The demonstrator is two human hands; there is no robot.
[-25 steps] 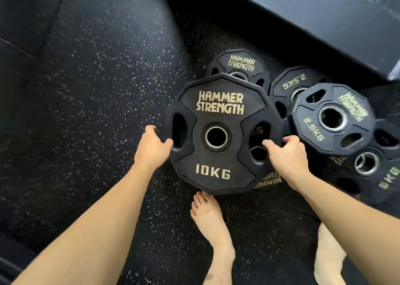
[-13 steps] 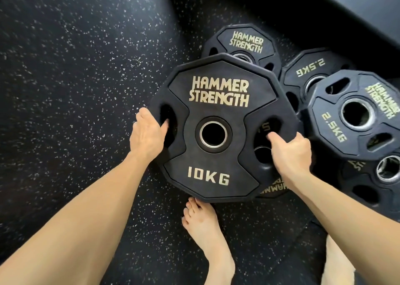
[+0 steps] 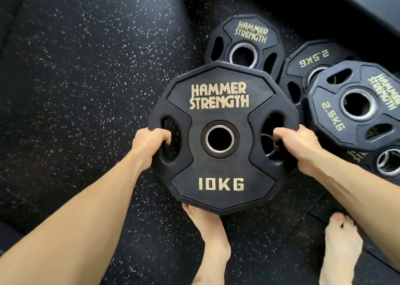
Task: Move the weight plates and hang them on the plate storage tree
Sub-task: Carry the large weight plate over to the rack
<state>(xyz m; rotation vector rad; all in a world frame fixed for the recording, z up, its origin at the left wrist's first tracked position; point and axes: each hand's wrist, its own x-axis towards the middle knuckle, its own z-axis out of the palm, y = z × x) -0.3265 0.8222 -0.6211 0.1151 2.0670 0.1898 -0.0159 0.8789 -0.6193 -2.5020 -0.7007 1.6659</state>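
A: What could go wrong for me from here?

B: Your bare foot (image 3: 207,230) sits right under the near edge of the 10 kg plate (image 3: 223,137). If either grip slips, I'd expect that edge to drop onto your toes. Swinging it could also knock the 2.5 kg plate (image 3: 355,105) just beside it.

A: How are my hands set?

B: Your left hand (image 3: 149,143) has its fingers curled through the left grip slot, and your right hand (image 3: 300,142) is clamped round the right one.

A: And the plate itself?

B: Black, many-sided, gold lettering, steel-ringed centre hole. You hold it face-up over the speckled floor (image 3: 86,68), overlapping the smaller plates. The storage tree isn't in view.
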